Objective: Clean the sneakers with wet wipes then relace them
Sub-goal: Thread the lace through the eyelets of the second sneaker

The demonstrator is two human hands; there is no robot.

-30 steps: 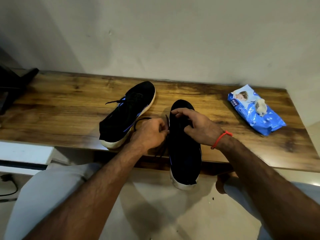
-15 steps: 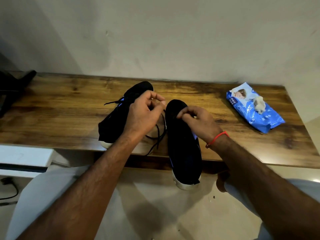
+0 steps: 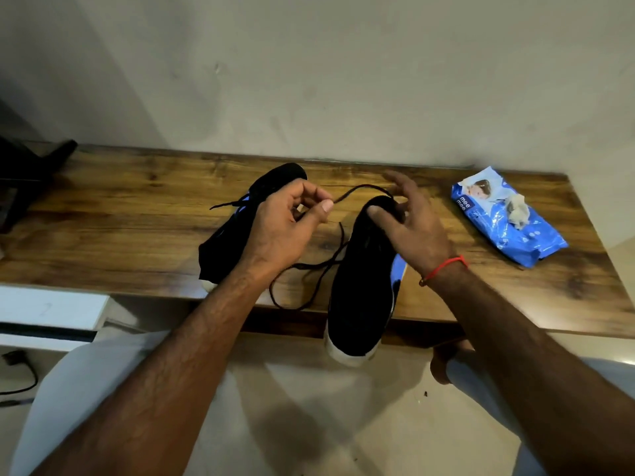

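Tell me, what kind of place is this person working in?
Probably a room in a home, not a workshop. A wooden table stands against a plain plastered wall, a pack of baby wipes lies on it, and the person sits with a bare foot on a pale floor.

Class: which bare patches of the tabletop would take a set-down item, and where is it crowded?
Bare wood lies between the black object at the table's left end and the left sneaker, and between the right sneaker and wipes pack. Crowded: between the sneakers, under loose lace.
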